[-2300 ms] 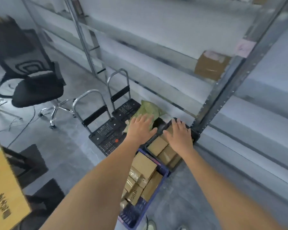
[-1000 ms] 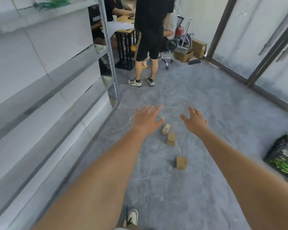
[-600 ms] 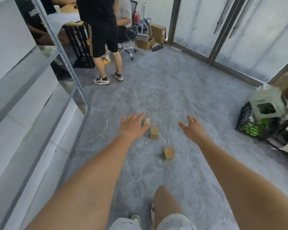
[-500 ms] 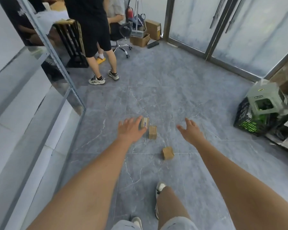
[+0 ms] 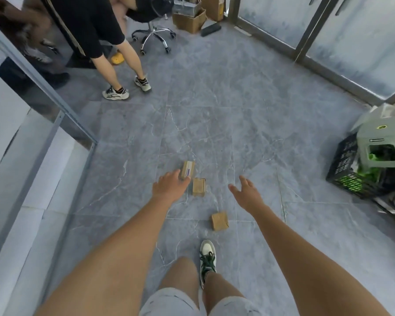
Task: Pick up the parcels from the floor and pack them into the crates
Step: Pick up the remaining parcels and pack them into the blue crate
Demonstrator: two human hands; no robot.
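Three small cardboard parcels on the grey floor: far parcel (image 5: pixel 188 169), middle parcel (image 5: pixel 198 187), near parcel (image 5: pixel 219 221). Likely light and stiff; grip across opposite sides. Far parcel's label is unreadable. Left hand (image 5: pixel 169 188) reaches it, contact uncertain; right hand (image 5: pixel 246 194) spread, empty. No packing crates identifiable.

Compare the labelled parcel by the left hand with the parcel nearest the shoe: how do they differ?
The labelled parcel shows a white and purple label; the near parcel shows plain cardboard. The labelled parcel lies at the fingertips of the left hand, contact unclear; the near parcel lies apart from both hands, closer to the shoe. Both are small brown boxes on the floor.
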